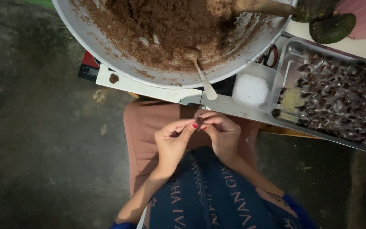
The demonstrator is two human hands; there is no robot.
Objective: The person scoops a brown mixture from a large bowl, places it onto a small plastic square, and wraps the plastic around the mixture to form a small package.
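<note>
A small brown lump point(199, 120) was pinched between the fingertips of both hands above the lap, at six o'clock from the big bowl point(106, 55). The left hand point(172, 140) and right hand point(223, 133) were each closed narrowly on it. It was judged soft, light and sticky, best taken lightly at its ends. A spoon point(204, 80) was rested in the bowl's brown mix; a tub of white grains point(253, 89) and a tray of wrapped pieces point(339, 101) were placed at three o'clock
</note>
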